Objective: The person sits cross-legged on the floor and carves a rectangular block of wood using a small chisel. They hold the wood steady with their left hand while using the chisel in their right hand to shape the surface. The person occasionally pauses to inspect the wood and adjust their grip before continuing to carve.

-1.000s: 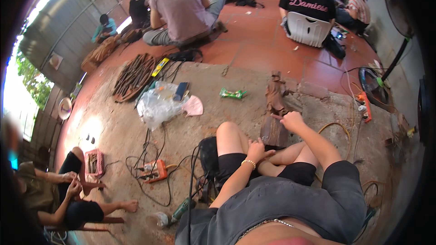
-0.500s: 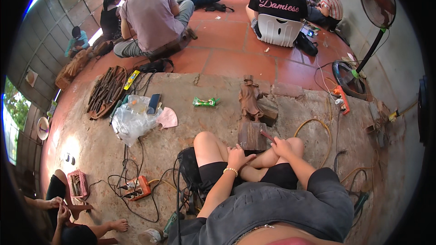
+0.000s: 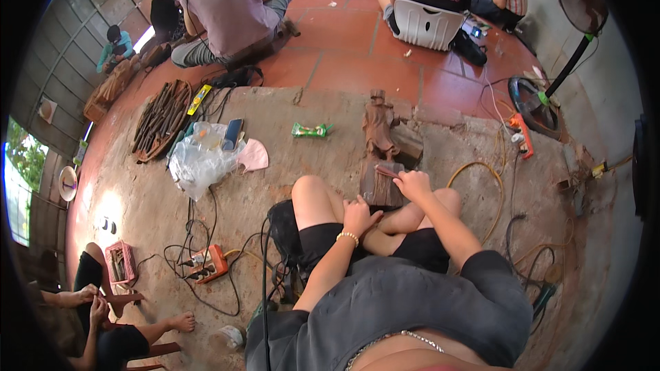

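My right hand (image 3: 414, 186) is closed round a reddish-brown, stick-like tool (image 3: 389, 172), whose far end lies over a dark wooden block (image 3: 375, 190) in front of my crossed legs. The tool's exact kind is too small to tell. My left hand (image 3: 358, 216), with a beaded bracelet at the wrist, rests by the block's near left side, fingers apart and nothing seen in them. Just beyond the block is a carved wooden figure (image 3: 379, 127) in a long robe. Another chunk of wood (image 3: 408, 143) lies against its right side.
To the left are a basket of carving tools (image 3: 162, 120), a clear plastic bag (image 3: 201, 168), a pink mask (image 3: 254, 155) and an orange power strip (image 3: 208, 264) with tangled cords. A green packet (image 3: 311, 130) lies ahead. A fan (image 3: 576, 62) stands right; other people sit around.
My right hand has brought the tool left and over the block's top. My left hand stays by the block. The whole view has tipped downward slightly.
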The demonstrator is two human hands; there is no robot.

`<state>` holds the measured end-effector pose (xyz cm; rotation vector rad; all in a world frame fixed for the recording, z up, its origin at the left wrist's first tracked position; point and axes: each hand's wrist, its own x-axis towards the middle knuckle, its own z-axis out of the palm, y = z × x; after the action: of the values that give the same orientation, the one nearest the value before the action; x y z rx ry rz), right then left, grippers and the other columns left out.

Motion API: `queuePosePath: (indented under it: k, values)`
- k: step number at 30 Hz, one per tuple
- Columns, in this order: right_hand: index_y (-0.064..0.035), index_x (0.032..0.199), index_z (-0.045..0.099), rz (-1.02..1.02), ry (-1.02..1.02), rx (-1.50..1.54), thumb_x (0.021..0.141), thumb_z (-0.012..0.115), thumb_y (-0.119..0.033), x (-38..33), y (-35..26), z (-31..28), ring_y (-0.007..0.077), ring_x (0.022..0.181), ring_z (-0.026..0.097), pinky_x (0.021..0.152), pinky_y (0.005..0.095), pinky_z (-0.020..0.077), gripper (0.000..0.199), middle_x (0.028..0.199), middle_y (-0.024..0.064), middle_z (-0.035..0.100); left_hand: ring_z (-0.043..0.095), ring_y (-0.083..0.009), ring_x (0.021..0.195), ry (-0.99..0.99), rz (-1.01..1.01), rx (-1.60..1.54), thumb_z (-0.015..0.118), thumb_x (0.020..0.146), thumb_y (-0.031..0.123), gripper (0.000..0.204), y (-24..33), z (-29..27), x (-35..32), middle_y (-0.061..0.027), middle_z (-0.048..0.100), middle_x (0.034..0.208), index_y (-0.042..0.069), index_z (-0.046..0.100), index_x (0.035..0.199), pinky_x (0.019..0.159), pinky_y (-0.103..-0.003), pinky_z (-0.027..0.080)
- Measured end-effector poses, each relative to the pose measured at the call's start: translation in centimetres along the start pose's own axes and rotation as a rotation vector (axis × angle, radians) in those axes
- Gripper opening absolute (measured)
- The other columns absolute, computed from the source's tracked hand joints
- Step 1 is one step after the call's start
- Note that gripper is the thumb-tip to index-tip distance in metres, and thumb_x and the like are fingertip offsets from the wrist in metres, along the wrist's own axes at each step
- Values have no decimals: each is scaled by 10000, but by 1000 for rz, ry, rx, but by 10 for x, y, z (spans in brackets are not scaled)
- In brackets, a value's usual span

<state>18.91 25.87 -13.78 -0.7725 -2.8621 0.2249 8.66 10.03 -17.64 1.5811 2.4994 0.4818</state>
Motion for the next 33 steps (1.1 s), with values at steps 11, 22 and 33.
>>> queuePosePath:
  k: [11,22,33]
  values:
    - [-112,687,614,-116,-160,-19,692,561,-370,-3,-15,9,310,582,569,534,411,456,263,596,136,567,566,-256,657,-53,2,-22,592,624,486,794,-1,3,-3,-185,580,682,-188,432,1013,761,-360,328]
    - [-101,1057,491,154,112,169,723,532,-124,9,3,-27,339,754,536,650,413,428,337,817,170,555,554,-239,656,-5,63,123,556,676,447,736,-8,18,-6,-152,575,647,-176,422,1044,758,-355,331]
    - [-150,1095,511,286,144,445,761,507,-186,-75,-47,31,366,618,536,545,430,423,336,665,212,542,554,-224,696,-41,108,114,581,652,426,726,-11,12,-11,-149,581,703,-166,426,1042,764,-337,336]
